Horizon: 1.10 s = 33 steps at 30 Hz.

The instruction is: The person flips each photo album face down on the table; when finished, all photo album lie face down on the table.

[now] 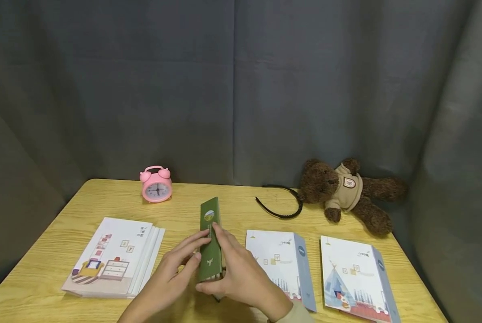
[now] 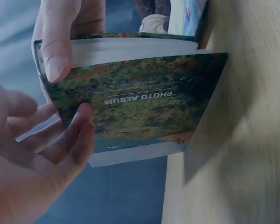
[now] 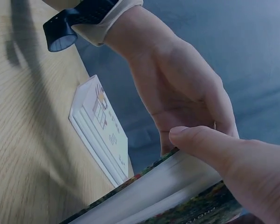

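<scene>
A photo album [image 1: 212,264] with a green spine stands on edge at the table's front middle, spine upward. In the left wrist view, its painted cover [image 2: 140,105] reads "PHOTO ALBUM" upside down, and pale pages show at the end. My right hand [image 1: 241,269] grips the album, its thumb [image 2: 56,63] lying over the near end and its fingers along the spine. On the album's left side, my left hand [image 1: 172,269] has loosely bent fingers, with fingertips [image 2: 86,112] touching the cover. The right wrist view shows the left palm [image 3: 186,102] beyond the album.
A stack of white illustrated books [image 1: 111,255] lies at left. Two similar books [image 1: 279,264] [image 1: 352,273] with blue spines lie at right. Behind are a pink alarm clock [image 1: 157,186], a black headband [image 1: 281,216] and a brown teddy bear [image 1: 348,186]. Dark curtains [image 1: 233,89] border the table.
</scene>
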{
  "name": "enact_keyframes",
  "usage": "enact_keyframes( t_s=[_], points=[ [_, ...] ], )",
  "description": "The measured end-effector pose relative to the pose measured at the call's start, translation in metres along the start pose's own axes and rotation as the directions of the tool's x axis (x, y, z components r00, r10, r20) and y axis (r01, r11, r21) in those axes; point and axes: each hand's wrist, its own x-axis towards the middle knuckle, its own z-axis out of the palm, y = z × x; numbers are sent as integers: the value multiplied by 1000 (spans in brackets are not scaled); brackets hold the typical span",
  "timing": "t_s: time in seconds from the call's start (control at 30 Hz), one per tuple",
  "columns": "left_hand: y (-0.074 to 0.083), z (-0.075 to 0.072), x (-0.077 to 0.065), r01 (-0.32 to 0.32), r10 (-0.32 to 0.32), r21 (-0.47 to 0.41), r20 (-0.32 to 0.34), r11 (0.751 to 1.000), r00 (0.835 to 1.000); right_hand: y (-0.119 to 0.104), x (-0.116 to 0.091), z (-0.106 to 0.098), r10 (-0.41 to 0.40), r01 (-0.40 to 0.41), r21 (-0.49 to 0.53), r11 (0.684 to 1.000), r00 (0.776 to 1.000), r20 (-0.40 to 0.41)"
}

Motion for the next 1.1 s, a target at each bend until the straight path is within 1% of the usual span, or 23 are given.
enact_keyframes(
  t_s=[0.1, 0.17, 0.2, 0.27, 0.33, 0.4, 0.47, 0.53, 0.6, 0.67, 0.73, 0.8, 0.87, 0.93, 1.1],
  points=[
    [-4, -1, -2, 20, -21, -37, -21, 999, 1000, 1, 0, 0, 28, -28, 24, 999, 1000, 0],
    [-10, -2, -2, 36, -38, -58, -35, 998, 999, 2, 0, -1, 52, -52, 41, 998, 999, 4],
    [-14, -2, -3, 53, -56, -72, -39, 996, 998, 3, -1, -1, 65, -66, 51, 997, 998, 8],
    [-22, -3, -7, 109, -112, -71, -31, 991, 993, 4, -2, -1, 93, -94, 64, 993, 996, 16],
    [-31, -1, -11, 156, -155, -38, 16, 987, 988, 5, -4, -2, 118, -119, 73, 990, 993, 20],
    [-39, 5, -13, 210, -210, 0, 84, 978, 974, 6, -5, -2, 129, -129, 79, 988, 992, 15],
    [-46, 14, -13, 231, -231, 22, 142, 973, 963, 7, -7, -4, 128, -129, 84, 988, 992, 9],
    [-51, 25, -11, 234, -232, 9, 172, 972, 957, 8, -7, -5, 122, -122, 91, 988, 993, 4],
    [-54, 36, -8, 220, -214, -13, 179, 975, 960, 8, -7, -6, 115, -115, 96, 989, 993, 4],
    [-55, 42, -7, 179, -171, -33, 173, 983, 970, 8, -7, -5, 109, -109, 102, 989, 994, 5],
    [-55, 47, -6, 121, -113, -39, 168, 992, 979, 7, -6, -4, 107, -107, 105, 989, 994, 2],
    [-52, 51, -5, 78, -72, -30, 165, 996, 984, 6, -6, -2, 108, -107, 106, 989, 994, -6],
    [-49, 53, -5, 52, -50, -4, 160, 999, 986, 5, -6, -1, 104, -102, 105, 989, 994, -18],
    [-47, 54, -6, 56, -60, 29, 159, 998, 985, 4, -5, 1, 105, -101, 112, 989, 994, -32],
    [-43, 49, -7, 99, -117, 118, 148, 988, 982, 4, -6, 8, 114, -102, 148, 984, 991, -70]
  ],
)
